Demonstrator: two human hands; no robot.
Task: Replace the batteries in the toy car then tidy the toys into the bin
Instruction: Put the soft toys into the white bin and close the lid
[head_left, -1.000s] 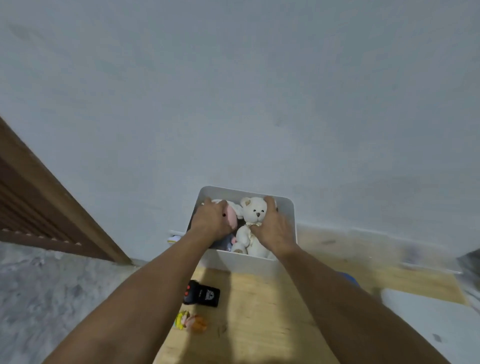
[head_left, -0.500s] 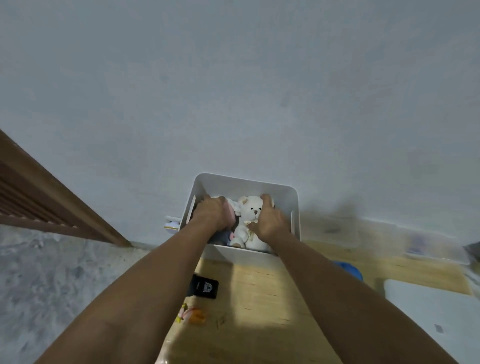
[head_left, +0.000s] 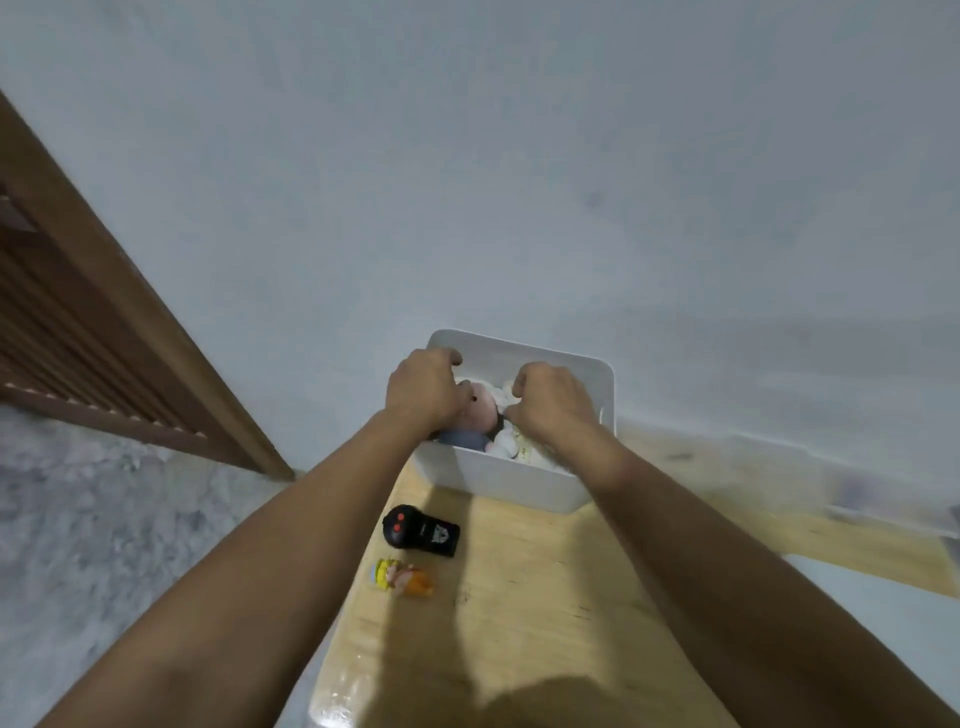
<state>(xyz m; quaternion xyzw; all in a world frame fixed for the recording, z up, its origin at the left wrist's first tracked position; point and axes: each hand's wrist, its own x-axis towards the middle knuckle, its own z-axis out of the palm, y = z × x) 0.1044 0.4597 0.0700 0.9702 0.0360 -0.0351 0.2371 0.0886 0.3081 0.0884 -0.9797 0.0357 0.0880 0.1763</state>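
A white bin stands at the far end of the wooden table, against the wall. Soft toys fill it: a pink-faced doll and a white plush bear, mostly hidden under my hands. My left hand presses down on the doll at the bin's left side. My right hand is curled over the white bear on the right side. In front of the bin lie a black remote control with red buttons and a small yellow-and-orange figure. No toy car shows.
A pale wall rises right behind the bin. A brown slatted wooden door stands at the left above a grey mottled floor. A light-coloured flat surface lies at the right edge of the table.
Both hands have pushed deeper into the bin, and my right hand now covers the bear's head. The view has shifted, so the bin sits further right in the frame.
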